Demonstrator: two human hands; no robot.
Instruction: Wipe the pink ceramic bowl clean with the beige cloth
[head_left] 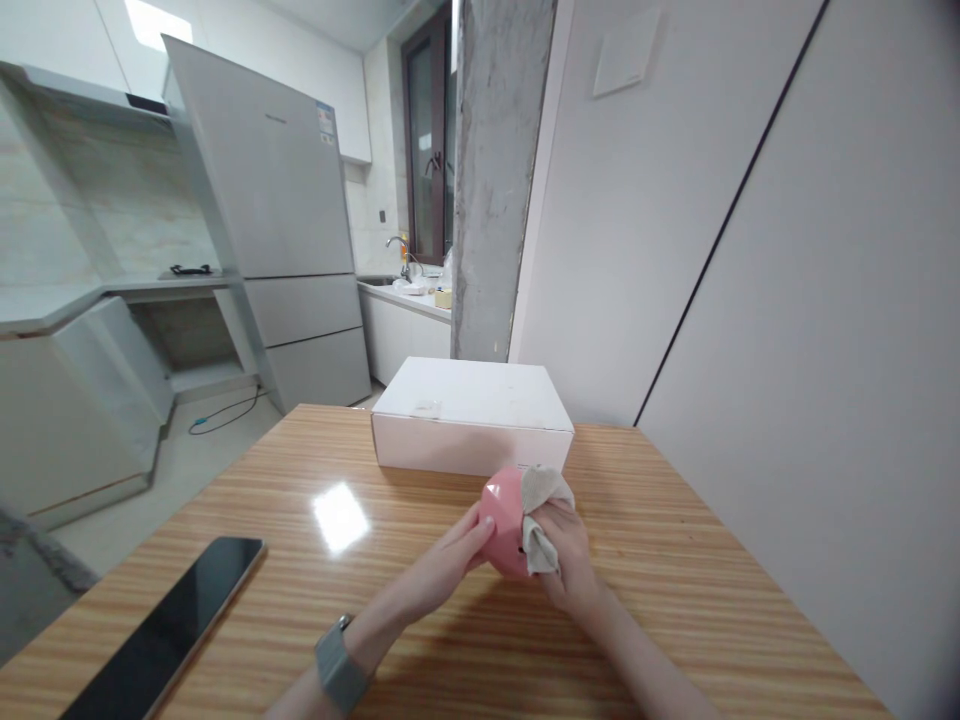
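A glossy, rounded pink object [504, 510] is held up over the table in front of me. I cannot make out its exact kind; a small dark spot shows low on its side. My left hand [457, 545] grips it from the left, thumb on its near surface and the other fingers mostly hidden behind. My right hand [566, 540] is closed on a crumpled light grey cloth [541, 487], pressed against the right side of the pink object. Part of that side is covered by the cloth and fingers.
Just beyond my hands, a closed white box [472, 445] lies on the wooden table [300, 600]. A black phone [169, 630] rests at the left. A white wall [810, 330] runs along the right edge. Farther back stand a fridge [262, 180] and a sink counter [409, 318].
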